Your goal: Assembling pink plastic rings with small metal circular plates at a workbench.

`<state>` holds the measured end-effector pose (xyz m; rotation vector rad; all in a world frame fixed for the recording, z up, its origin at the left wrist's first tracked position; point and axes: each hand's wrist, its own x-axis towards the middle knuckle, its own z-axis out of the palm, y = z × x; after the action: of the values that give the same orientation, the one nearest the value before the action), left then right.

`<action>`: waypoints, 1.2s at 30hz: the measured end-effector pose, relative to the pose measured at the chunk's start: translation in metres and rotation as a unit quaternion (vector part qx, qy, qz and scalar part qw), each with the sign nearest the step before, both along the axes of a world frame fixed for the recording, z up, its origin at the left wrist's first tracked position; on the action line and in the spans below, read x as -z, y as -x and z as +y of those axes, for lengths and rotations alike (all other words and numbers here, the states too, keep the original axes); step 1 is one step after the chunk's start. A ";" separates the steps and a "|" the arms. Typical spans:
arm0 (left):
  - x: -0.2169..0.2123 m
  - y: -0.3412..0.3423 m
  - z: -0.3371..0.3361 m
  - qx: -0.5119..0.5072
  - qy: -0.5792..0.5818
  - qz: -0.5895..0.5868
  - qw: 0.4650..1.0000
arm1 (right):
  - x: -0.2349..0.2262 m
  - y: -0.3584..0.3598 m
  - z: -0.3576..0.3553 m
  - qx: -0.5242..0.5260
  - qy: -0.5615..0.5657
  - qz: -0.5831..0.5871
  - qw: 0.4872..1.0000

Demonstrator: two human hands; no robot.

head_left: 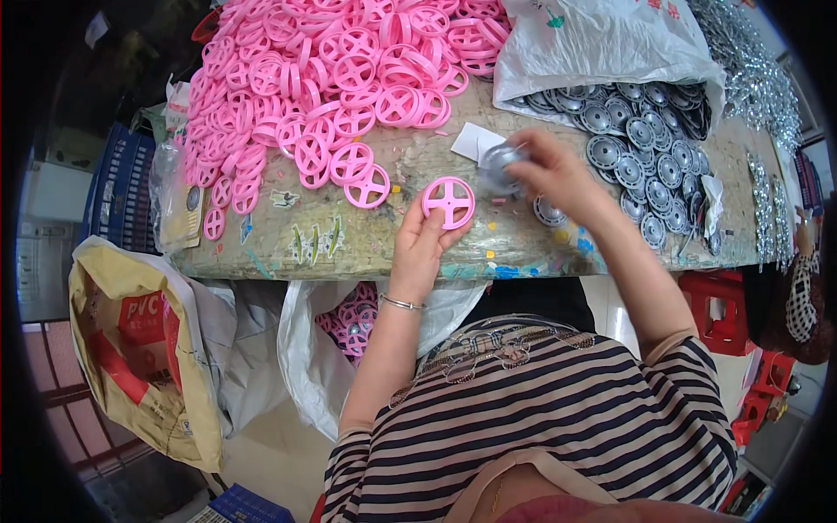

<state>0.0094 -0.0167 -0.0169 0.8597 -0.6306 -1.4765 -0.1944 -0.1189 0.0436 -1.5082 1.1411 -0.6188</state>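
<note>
My left hand (422, 244) grips a pink plastic wheel ring (449, 193) by its lower edge, its crossed spokes facing up, just over the table. To the right of it, my right hand (545, 170) is closed on a grey round disc (500, 169), blurred by motion. The disc is apart from the pink ring. Under my right wrist another grey disc (549, 211) lies on the table. A white paper piece (477, 141) lies just beyond the disc I hold.
A large heap of pink wheel rings (323, 78) covers the table's far left. Grey discs (641, 131) spill from a white sack (602, 44) at right. Silver tinsel (750, 70) hangs beyond. Below the table edge stand a yellow-brown bag (96, 349) and a white sack (305, 375) containing pink parts.
</note>
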 end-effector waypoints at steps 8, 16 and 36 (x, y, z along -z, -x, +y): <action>-0.003 0.002 -0.002 0.028 0.016 0.008 0.999 | 0.024 -0.047 0.023 -0.038 0.158 0.013 0.987; -0.002 -0.001 0.002 0.015 0.015 -0.032 0.999 | 0.020 -0.052 0.024 -0.066 -0.018 -0.009 0.998; 0.014 -0.110 0.151 -0.187 -0.178 -0.557 0.789 | 0.025 -0.141 -0.092 -0.113 0.481 0.348 0.796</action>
<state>0.1192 0.1341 -0.0314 2.0664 -0.9526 -0.5901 -0.0535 -0.2113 0.0189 -2.8890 1.1875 -0.4952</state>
